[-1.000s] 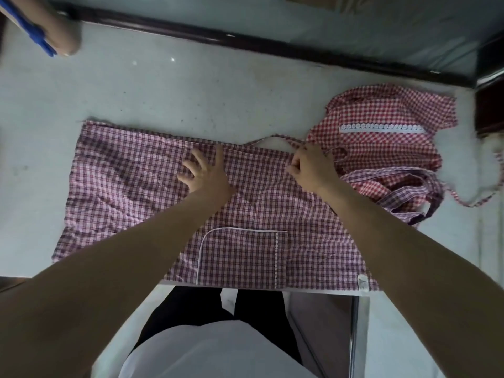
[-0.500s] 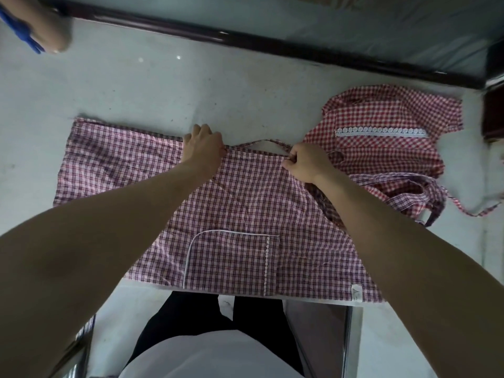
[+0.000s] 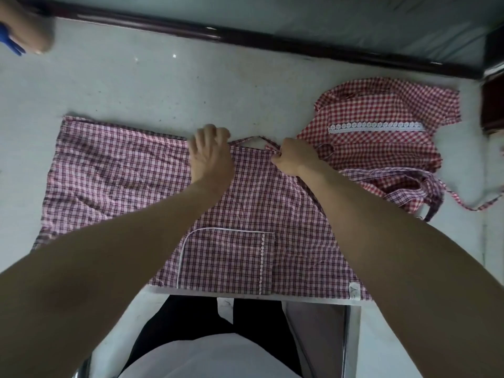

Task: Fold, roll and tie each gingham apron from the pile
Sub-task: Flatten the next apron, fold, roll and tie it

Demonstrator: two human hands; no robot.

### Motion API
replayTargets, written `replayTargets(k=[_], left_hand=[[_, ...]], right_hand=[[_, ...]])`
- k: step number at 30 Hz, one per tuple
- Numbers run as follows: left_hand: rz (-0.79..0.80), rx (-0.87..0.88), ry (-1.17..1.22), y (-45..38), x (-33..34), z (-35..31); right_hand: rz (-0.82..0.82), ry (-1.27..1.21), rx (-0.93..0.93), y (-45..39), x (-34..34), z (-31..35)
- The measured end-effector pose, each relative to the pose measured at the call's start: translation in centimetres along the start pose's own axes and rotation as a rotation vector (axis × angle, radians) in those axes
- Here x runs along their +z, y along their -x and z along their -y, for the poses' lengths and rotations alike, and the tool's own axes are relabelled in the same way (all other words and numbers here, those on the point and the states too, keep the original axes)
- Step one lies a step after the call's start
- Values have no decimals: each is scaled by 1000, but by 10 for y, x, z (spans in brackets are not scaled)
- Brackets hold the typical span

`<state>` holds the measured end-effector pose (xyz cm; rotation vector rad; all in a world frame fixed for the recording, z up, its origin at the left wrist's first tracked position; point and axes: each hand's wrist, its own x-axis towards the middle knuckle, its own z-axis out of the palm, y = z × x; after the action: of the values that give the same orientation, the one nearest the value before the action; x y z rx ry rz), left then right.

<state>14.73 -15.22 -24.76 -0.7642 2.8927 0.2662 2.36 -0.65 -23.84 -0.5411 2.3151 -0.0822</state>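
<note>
A pink-and-maroon gingham apron [image 3: 117,175] lies spread flat on the pale table [image 3: 163,85], its white-piped pocket [image 3: 226,260] near the front edge. My left hand [image 3: 211,155] curls over the apron's far edge at the middle and grips the fabric there. My right hand [image 3: 293,159] pinches the same far edge a little to the right, beside a thin strap [image 3: 252,139] looping off the edge. The pile of other aprons [image 3: 381,137], red gingham with a white lace strip, lies crumpled at the right.
A dark rail [image 3: 245,39] runs along the table's far side. Another person's hand with something blue [image 3: 24,36] shows at the top left corner. Loose ties [image 3: 469,205] trail from the pile toward the right edge. My lap is below the front edge.
My left hand went from lying flat on the apron's middle to its far edge, where the fingers curled over the fabric. My right hand stayed pinching that edge.
</note>
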Motion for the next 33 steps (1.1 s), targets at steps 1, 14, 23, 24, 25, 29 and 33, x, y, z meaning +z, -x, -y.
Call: replayTargets(k=[1, 14, 23, 24, 25, 29, 33], left_hand=[[36, 62, 0, 16, 3, -16], [488, 124, -149, 57, 22, -77], [509, 84, -137, 57, 18, -85], [507, 84, -129, 58, 18, -83], [501, 81, -122, 59, 18, -83], [493, 67, -103, 61, 19, -83], [494, 37, -106, 59, 21, -86]], right_hand=[[-16, -7, -11, 1, 1, 0], [194, 28, -119, 39, -63, -85], [-553, -754, 131, 32, -173, -151], [-582, -928, 203, 23, -181, -159], [-590, -956, 243, 16, -187, -163], [-803, -319, 229, 28, -169, -134], [-259, -236, -146, 54, -115, -85]])
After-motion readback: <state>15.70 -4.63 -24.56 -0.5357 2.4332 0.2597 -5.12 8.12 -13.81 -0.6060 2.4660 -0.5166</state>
